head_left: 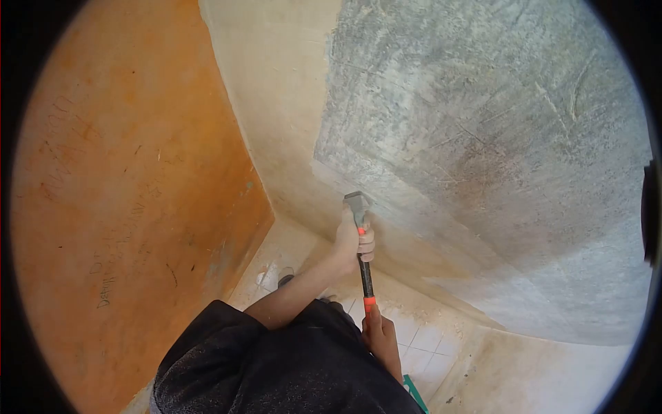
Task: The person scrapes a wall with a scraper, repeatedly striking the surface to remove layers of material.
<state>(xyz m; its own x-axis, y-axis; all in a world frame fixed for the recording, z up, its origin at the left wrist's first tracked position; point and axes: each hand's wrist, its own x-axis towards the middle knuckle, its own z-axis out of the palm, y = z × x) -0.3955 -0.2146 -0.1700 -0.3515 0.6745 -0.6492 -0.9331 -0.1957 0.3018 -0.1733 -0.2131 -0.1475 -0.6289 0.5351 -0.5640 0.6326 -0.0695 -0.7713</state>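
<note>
A long-handled scraper [366,279] with a black and orange handle and a wide grey head points up toward the wall. Its head is at the lower edge of a rough grey patch [469,124], beside the cream-painted part of the wall [276,90]. My left hand [356,238] is wrapped round the scraper just below the head. Farther down, my right hand [378,331] is closed round the orange lower end of the handle. Whether the blade touches the wall is hard to tell.
An orange wall [138,172] with scribbled writing stands on the left and meets the cream wall in a corner. Below is a tiled floor [422,339] with debris on it. Part of a green object [415,395] shows near my right forearm.
</note>
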